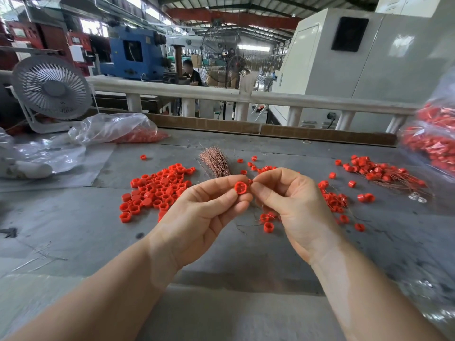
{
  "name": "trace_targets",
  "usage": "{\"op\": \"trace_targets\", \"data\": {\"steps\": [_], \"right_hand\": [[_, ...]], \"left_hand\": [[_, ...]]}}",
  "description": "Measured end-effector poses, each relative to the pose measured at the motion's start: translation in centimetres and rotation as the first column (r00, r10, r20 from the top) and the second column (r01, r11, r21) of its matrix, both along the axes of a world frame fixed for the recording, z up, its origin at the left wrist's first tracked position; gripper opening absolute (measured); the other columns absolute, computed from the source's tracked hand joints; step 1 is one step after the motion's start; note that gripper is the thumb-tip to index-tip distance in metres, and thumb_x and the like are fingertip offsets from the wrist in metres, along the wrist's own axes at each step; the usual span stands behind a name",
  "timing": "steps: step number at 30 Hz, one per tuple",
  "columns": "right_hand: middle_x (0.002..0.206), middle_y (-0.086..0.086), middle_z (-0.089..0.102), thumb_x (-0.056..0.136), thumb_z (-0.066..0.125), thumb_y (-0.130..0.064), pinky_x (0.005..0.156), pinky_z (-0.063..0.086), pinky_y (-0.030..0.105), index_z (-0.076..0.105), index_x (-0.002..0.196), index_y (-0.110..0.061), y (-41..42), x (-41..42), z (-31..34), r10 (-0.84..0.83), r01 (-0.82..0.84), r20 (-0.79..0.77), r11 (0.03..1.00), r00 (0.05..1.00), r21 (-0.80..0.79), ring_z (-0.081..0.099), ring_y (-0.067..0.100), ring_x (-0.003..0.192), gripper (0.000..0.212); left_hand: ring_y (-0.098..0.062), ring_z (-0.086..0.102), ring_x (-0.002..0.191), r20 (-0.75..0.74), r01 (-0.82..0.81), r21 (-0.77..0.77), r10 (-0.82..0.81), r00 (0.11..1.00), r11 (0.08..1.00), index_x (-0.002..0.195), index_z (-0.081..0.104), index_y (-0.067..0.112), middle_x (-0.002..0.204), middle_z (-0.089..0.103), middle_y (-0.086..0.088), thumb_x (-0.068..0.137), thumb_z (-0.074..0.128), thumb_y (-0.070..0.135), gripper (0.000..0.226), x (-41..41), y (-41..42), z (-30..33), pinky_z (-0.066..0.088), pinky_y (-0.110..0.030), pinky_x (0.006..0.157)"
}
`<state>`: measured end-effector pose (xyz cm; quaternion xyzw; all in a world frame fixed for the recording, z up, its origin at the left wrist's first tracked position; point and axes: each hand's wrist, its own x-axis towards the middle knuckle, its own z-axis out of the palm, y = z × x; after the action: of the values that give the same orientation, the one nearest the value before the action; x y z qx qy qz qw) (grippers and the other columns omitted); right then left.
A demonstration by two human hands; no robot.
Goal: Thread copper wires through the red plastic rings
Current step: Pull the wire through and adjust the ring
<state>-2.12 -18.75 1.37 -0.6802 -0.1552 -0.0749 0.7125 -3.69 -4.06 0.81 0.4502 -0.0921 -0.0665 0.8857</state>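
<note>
The grey surface (73, 217) runs back to a low cardboard strip (270, 127) along its far edge, with a white rail (172, 91) beyond that; the near stretch of the surface, on the person's side of the copper wire bundle (215, 161), lies bare and gives both forearms room. The bundle lies fanned just behind the hands and serves as the reference point. To its left sits a dense pile of red rings (157, 190); further left and back, a clear plastic bag (113, 129) holding more red pieces, and a grey desk fan (51, 88). To the right of the bundle lie scattered rings carrying thin wires (384, 172), and at the far right edge a bulging bag of red parts (433, 141), blurred. The red plastic ring (240, 187) in work is held directly in front of the bundle, above the surface, its cross-shaped inner face turned to the camera. The left hand (202, 207) has its grip pinching this ring between thumb and fingertips. The right hand (293, 200) meets it at the ring's right side, thumb and forefinger pressed together in a fine pinch; a wire there is too thin to make out. A small red piece shows between the two hands.
</note>
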Motion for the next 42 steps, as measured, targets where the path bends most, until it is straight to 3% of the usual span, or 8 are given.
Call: {"op": "trace_targets", "data": {"steps": [3,6,21,29,33,36,40,42], "right_hand": [[0.067,-0.004,0.068,0.075,0.07,-0.012,0.066,0.04,0.037,0.071,0.071,-0.026,-0.09,0.16,-0.06,0.03,-0.03,0.001,0.999,1.0,0.017,0.06,0.014,0.068,0.015],[0.068,-0.002,0.069,0.068,0.07,-0.015,0.065,0.05,0.022,0.068,0.073,-0.018,-0.04,0.18,-0.13,0.077,-0.078,0.025,0.996,0.997,0.043,0.063,0.009,0.067,0.006],[0.065,-0.003,0.067,0.076,0.069,-0.006,0.057,0.046,0.014,0.067,0.076,-0.016,-0.06,0.24,-0.23,0.083,-0.083,0.006,0.997,0.997,0.007,0.06,0.007,0.063,0.01],[0.065,0.0,0.066,0.079,0.069,-0.01,0.053,0.035,0.029,0.07,0.069,-0.023,0.02,-0.07,-0.01,0.058,-0.059,-0.049,0.998,0.997,-0.024,0.056,0.013,0.062,0.017],[0.069,0.003,0.069,0.059,0.074,-0.031,0.062,0.036,0.037,0.07,0.071,-0.024,0.11,-0.21,0.11,0.077,-0.077,-0.073,0.997,0.994,0.005,0.059,0.02,0.066,0.014],[0.075,0.007,0.072,0.05,0.074,-0.036,0.063,0.041,0.033,0.068,0.073,-0.02,0.14,-0.2,0.1,0.077,-0.076,-0.077,0.997,0.994,0.021,0.065,0.02,0.07,0.029],[0.077,0.008,0.072,0.052,0.074,-0.034,0.067,0.037,0.04,0.067,0.074,-0.02,0.17,-0.16,0.0,0.062,-0.062,-0.074,0.998,0.995,0.005,0.064,0.021,0.073,0.027],[0.075,0.006,0.072,0.051,0.074,-0.034,0.067,0.044,0.032,0.067,0.073,-0.018,0.18,-0.09,0.01,0.072,-0.072,-0.068,0.997,0.995,0.006,0.064,0.014,0.069,0.028]], "left_hand": [[-0.011,0.071,0.071,-0.016,-0.002,-0.029,0.002,1.0,1.0,0.077,0.077,0.009,0.076,0.073,-0.007,0.067,0.056,0.0,0.025,-0.06,0.03,0.16,0.054,-0.015,0.061],[-0.011,0.071,0.071,-0.046,-0.002,-0.06,-0.001,0.999,0.998,0.074,0.077,0.008,0.076,0.073,-0.007,0.067,0.056,-0.001,0.025,-0.1,0.12,0.18,0.054,-0.015,0.061],[-0.011,0.07,0.069,-0.057,0.023,-0.054,-0.026,0.998,0.998,0.079,0.077,0.009,0.077,0.072,-0.006,0.07,0.056,0.002,0.024,0.07,0.31,0.03,0.055,-0.017,0.061],[-0.01,0.068,0.067,-0.032,0.019,-0.054,-0.021,0.999,0.998,0.078,0.076,0.008,0.076,0.071,-0.007,0.073,0.056,0.004,0.021,0.16,0.11,0.01,0.055,-0.017,0.063],[-0.01,0.068,0.067,-0.026,0.023,-0.075,-0.025,0.999,0.997,0.079,0.076,0.007,0.077,0.07,-0.008,0.073,0.057,0.005,0.02,0.1,0.1,-0.03,0.055,-0.018,0.063],[-0.009,0.067,0.068,-0.027,0.018,-0.085,-0.021,0.999,0.996,0.08,0.076,0.005,0.078,0.07,-0.009,0.07,0.06,0.007,0.019,0.14,0.11,-0.02,0.055,-0.017,0.064],[-0.009,0.068,0.068,-0.04,0.012,-0.107,-0.017,0.999,0.994,0.079,0.076,0.004,0.081,0.071,-0.009,0.068,0.061,0.007,0.019,0.11,0.08,0.03,0.055,-0.017,0.064],[-0.009,0.068,0.069,-0.049,0.02,-0.117,-0.026,0.998,0.993,0.078,0.076,0.004,0.083,0.072,-0.01,0.067,0.061,0.007,0.018,0.1,0.05,0.08,0.055,-0.016,0.064]]}}
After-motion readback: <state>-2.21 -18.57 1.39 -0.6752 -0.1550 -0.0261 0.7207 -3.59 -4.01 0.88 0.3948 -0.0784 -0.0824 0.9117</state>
